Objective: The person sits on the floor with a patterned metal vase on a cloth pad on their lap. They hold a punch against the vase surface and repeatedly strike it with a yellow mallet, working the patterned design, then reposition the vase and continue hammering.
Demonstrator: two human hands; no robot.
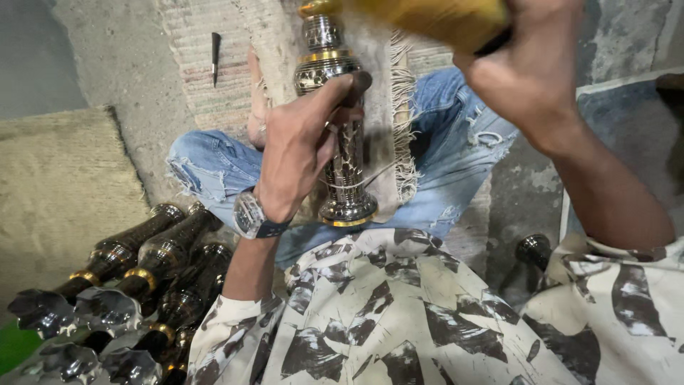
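**Engraved metal stem held upright over my lap**

My patterned shirt (399,314), cream with dark brush-like marks, fills the lower middle and lower right of the frame. Above it my legs in torn blue jeans (214,167) are crossed on the grey concrete floor (121,64), which runs across the upper left. A coarse tan mat (57,185) lies at the left edge, and a pale woven rug with a fringe (399,128) hangs down through the upper middle, behind the piece I am working on.

In the lower left lies a pile of dark stems with gold rings and shiny flared ends (135,285), packed side by side and touching one another. One more dark rounded piece (534,249) sits on the floor at the lower right, just beside my right sleeve.

The engraved metal stem (345,171) stands upright in the centre of the frame, silver with gold bands, its flared base low over my lap and its top reaching the upper edge.

My right hand (531,64) is in the upper right, closed around a blurred yellow-gold object (434,18) near the top of the stem. My left hand (299,153), with a wristwatch (249,214) on it, is curled around the middle of the stem, gripping it, thumb pressed high against its side.

A small dark pointed tool (215,57) lies alone on the rug in the upper left, well apart from both hands.
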